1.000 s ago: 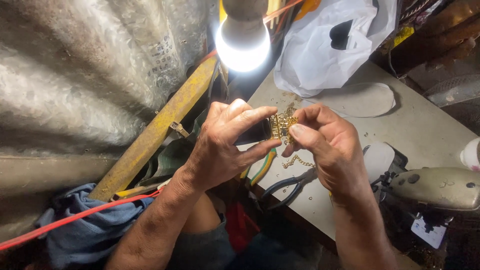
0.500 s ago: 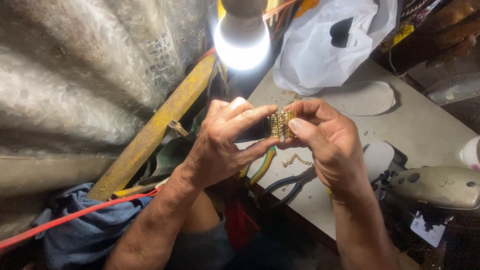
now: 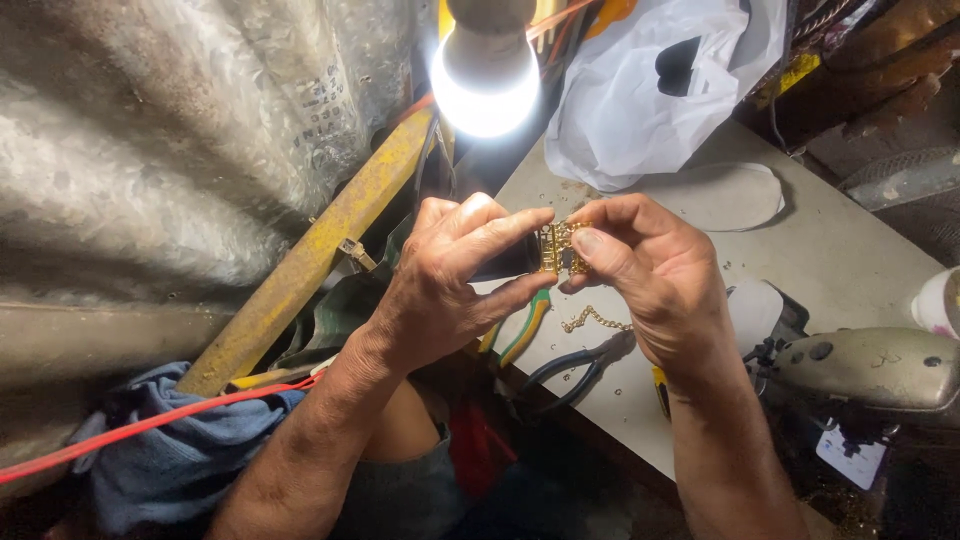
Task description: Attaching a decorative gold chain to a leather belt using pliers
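Both hands hold a small gold metal ornament (image 3: 556, 247) up under a lit bulb (image 3: 486, 82). My left hand (image 3: 450, 280) pinches its left edge with thumb and forefinger. My right hand (image 3: 650, 270) grips its right side, thumb pressed on the front. A short gold chain (image 3: 595, 320) lies on the grey table (image 3: 850, 260) just below the hands. Dark pliers (image 3: 580, 365) rest at the table's near edge, and a green-and-yellow handled tool (image 3: 527, 328) sits under my left fingers.
A white plastic bag (image 3: 665, 85) stands at the back of the table beside a flat grey insole shape (image 3: 725, 200). A grey machine (image 3: 870, 370) sits at right. A yellow beam (image 3: 320, 260), red cable (image 3: 150, 425) and blue cloth (image 3: 160, 450) lie left.
The ornament and both hands have stayed almost in place; the fingers have shifted slightly on the piece, my right thumb pressing further across its front.
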